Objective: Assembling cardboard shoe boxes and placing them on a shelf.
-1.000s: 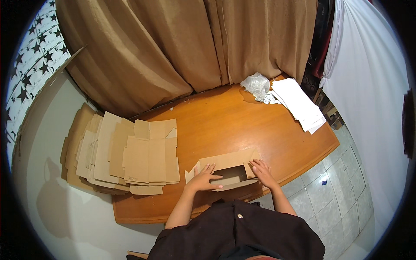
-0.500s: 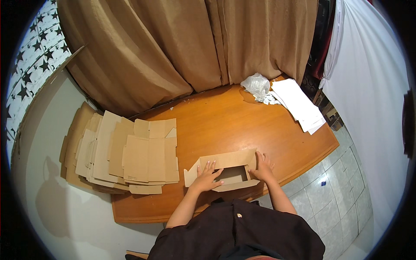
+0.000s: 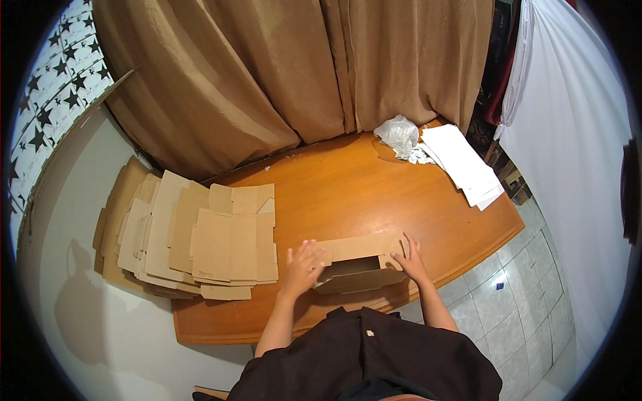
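Flanking a brown cardboard box (image 3: 358,267), both hands (image 3: 304,266) (image 3: 409,259) press its ends.

Warm orange-brown wooden tabletop (image 3: 348,194) with a rounded edge, glossy under overhead light. Behind it, at twelve o'clock, heavy brown curtains (image 3: 281,73) falling in deep folds to the tabletop's far edge. At three o'clock a white sheet (image 3: 568,147) hanging as a drape — beside it a strip of dark red cloth (image 3: 498,100). Pale grey tiled floor (image 3: 508,301) at four o'clock, grout lines plain. At nine o'clock a smooth off-white floor surface (image 3: 73,321) carrying soft shadows — and, at ten o'clock, a black-and-white star-patterned panel (image 3: 47,93).
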A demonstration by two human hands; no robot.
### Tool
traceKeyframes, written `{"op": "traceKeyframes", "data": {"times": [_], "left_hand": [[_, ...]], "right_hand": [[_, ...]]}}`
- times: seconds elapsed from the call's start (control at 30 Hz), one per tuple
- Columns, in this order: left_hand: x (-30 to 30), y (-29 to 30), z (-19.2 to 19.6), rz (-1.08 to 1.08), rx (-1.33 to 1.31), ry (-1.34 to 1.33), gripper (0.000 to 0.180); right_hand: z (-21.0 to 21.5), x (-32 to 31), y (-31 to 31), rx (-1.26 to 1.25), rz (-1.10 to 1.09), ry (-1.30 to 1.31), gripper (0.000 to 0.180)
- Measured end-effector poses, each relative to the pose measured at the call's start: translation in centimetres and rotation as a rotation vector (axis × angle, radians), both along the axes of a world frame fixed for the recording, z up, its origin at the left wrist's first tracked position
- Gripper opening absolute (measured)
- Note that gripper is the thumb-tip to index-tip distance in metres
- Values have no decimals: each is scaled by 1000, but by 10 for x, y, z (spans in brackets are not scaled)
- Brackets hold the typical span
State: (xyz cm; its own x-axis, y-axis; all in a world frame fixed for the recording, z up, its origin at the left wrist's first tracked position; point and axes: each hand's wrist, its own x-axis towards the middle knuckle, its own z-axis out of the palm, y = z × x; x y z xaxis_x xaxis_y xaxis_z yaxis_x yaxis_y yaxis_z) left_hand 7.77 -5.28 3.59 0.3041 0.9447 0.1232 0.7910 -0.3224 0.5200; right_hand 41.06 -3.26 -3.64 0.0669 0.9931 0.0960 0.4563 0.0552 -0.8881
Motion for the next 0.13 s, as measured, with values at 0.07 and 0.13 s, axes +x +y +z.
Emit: {"op": "traceKeyframes", "data": {"times": [0.07, 0.13], "left_hand": [[-17, 0, -1, 103, 102, -74, 41], [-34, 5, -15, 300, 198, -350, 41]], "right_hand": [[19, -4, -10, 20, 29, -48, 84], [24, -5, -18, -12, 105, -96, 84]]}}
